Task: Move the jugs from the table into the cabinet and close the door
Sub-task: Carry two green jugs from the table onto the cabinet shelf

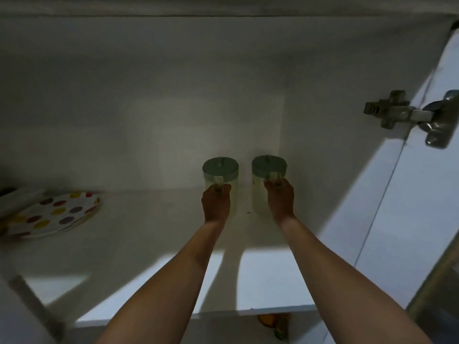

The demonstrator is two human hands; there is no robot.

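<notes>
Two pale jugs with green lids stand side by side at the back of the white cabinet shelf (149, 239). My left hand (216, 203) is closed around the handle of the left jug (220, 170). The handle of the right jug (268, 167) is gripped by my right hand (280, 198). Both arms reach deep into the cabinet. The lower part of each jug is partly hidden behind my hands. The open cabinet door (409, 194) hangs at the right.
A plate with coloured dots (53, 214) lies on the shelf at the left. A metal hinge (407, 115) joins the door to the right cabinet wall. Below the shelf's front edge something orange (269, 320) shows dimly.
</notes>
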